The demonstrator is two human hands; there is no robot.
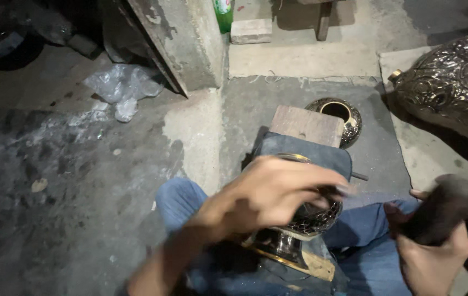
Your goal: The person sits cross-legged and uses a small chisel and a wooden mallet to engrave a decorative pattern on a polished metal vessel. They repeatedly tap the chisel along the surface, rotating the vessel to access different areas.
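Colours and patterns of the metalware.
Vase (313, 216): dark lattice, brass foot; pot (349, 118): embossed brass; cloth (305, 151): blue-grey; bottle (223, 12): green.
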